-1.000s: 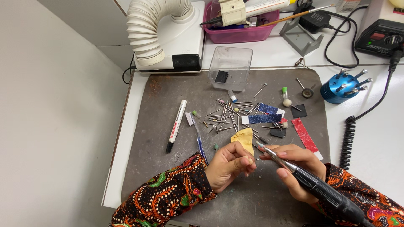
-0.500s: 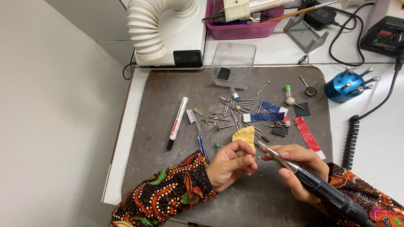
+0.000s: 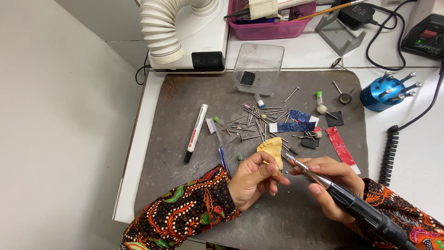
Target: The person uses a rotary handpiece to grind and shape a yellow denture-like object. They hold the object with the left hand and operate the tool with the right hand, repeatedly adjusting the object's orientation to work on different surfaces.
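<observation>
Yellow dental stone forms the small cast of teeth (image 3: 272, 149) that the left hand (image 3: 252, 179) pinches between thumb and fingers, raised just above the grey work mat (image 3: 185, 106) near its front edge. The right hand (image 3: 334, 185) is closed around a black and silver rotary handpiece (image 3: 342, 199), held like a pen, its tip aimed at the cast's right side and just beside it; whether the tip touches the cast cannot be told. Both forearms wear patterned batik sleeves (image 3: 185, 213). Behind the hands, loose metal burs (image 3: 252, 122) lie scattered across the middle of the mat, with blue strips of abrasive paper (image 3: 293, 126) among them and a red strip (image 3: 341, 147) to the right. A toothbrush (image 3: 218, 141) and a white marker pen (image 3: 196, 133) lie to the left of the burs. At the mat's far edge stands a clear plastic box (image 3: 259, 67), beside a white ribbed suction hose (image 3: 159, 30). Off the mat to the right sits a blue bur holder (image 3: 381, 95), and a black coiled cord (image 3: 388, 155) runs along the white bench.
</observation>
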